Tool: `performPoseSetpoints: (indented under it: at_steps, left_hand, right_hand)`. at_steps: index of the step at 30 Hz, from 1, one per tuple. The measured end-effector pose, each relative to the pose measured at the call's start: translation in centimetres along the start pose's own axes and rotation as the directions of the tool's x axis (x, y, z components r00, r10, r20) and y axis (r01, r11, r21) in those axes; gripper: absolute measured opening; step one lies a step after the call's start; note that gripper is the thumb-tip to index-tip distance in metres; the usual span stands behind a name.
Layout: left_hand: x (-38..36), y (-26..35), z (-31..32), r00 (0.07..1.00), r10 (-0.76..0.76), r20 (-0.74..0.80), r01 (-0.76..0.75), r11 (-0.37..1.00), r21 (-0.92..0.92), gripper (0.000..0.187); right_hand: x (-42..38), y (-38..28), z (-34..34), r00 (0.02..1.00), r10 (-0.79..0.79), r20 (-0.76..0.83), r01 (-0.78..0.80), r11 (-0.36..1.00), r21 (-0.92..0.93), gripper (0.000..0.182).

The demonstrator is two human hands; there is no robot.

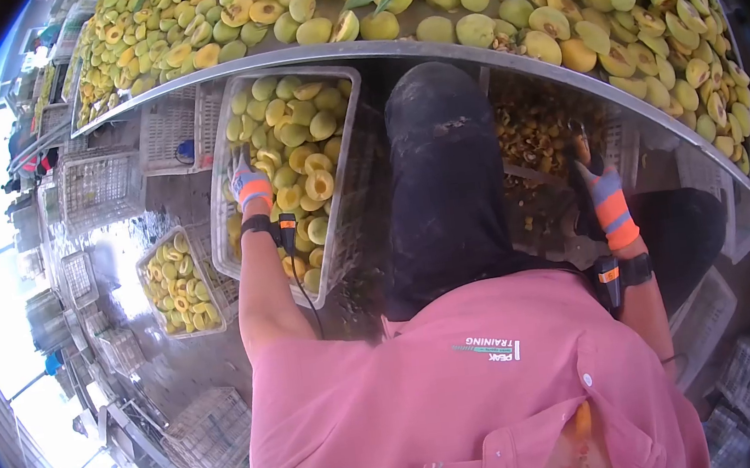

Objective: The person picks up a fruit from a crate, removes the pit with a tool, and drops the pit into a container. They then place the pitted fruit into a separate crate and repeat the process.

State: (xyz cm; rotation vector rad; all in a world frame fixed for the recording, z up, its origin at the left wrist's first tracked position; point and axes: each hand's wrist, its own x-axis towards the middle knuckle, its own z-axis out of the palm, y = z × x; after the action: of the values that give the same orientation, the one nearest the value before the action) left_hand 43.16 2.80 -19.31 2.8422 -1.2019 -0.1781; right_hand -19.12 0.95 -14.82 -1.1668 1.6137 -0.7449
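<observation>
My left hand (pixel 249 184), in a grey and orange glove, reaches over the left side of a white plastic crate (pixel 351 135). Its fingertips are among yellow-green stone fruit (pixel 319 185) that look like peaches, many cut in half; whether they grip one is hidden. On the right, my right hand (pixel 592 177) wears a similar glove with a dark palm. Its fingers are curled around a small brownish-orange thing (pixel 580 144) too dim to name. Beneath lies a container of brown and orange scraps (pixel 535 133), apparently pits and fruit bits.
A metal-edged table (pixel 281 57) heaped with halved fruit curves across the front. Between the two containers is my dark-trousered knee (pixel 437 116). A smaller fruit crate (pixel 179 284) stands at left, with pale crates (pixel 101 186) beyond. A cable (pixel 302 284) hangs from my left wrist.
</observation>
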Motion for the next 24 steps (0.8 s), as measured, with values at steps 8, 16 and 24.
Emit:
performPoseSetpoints:
  at_steps: [8,16,24]
  left_hand:
    - [-1.2,1.0,4.1,0.961,0.273,0.044,-0.277,0.945,0.175,0.060]
    - [2.0,-5.0,7.1,0.999,-0.037,0.035,0.046,0.956,-0.289,0.055]
    - [-0.2,0.1,5.1,0.978,-0.114,0.173,0.114,0.993,0.007,0.086]
  right_hand:
    - [0.9,1.2,1.4,0.998,-0.023,0.054,0.028,0.996,-0.079,0.033]
    - [-0.8,-2.0,1.9,0.998,-0.025,0.058,0.024,1.000,0.005,0.031]
    - [-0.9,-2.5,0.8,0.997,-0.037,0.067,0.045,0.992,-0.116,0.033]
